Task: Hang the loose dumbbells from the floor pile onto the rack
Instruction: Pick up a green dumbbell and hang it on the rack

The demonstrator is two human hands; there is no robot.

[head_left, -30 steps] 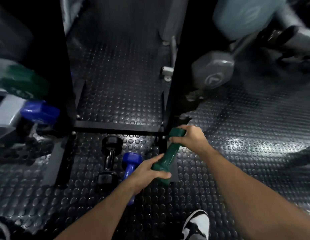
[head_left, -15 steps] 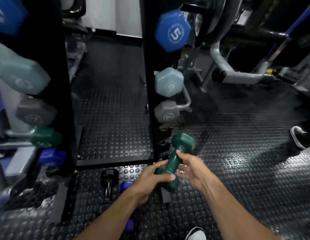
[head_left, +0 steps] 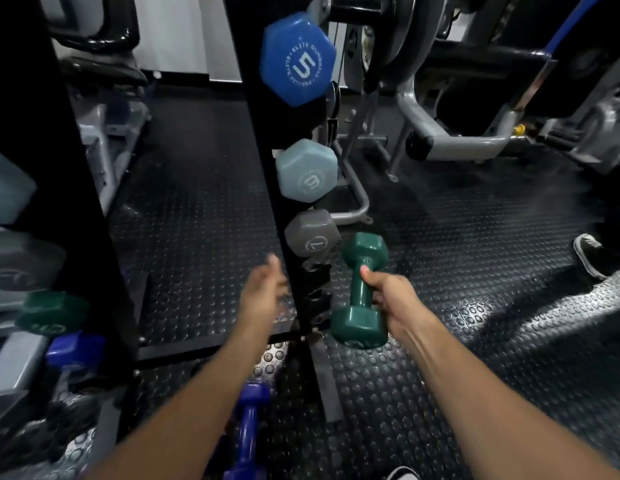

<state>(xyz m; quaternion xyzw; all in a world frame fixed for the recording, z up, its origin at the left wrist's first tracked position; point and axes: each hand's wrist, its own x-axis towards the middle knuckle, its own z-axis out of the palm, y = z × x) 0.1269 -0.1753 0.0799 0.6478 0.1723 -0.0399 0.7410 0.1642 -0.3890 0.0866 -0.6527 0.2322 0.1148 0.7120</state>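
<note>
I see the rack upright (head_left: 267,188) ahead, three dumbbells (head_left: 306,171) stacked on its right side. My right hand (head_left: 393,299) holds a dumbbell (head_left: 362,292) just right of it; my left hand (head_left: 263,292) is just left. Another dumbbell (head_left: 247,431) lies on the floor (head_left: 440,375) below.

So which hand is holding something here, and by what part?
The right hand grips the green hex-ended dumbbell by its middle handle. The left hand, blurred, holds nothing.
</note>
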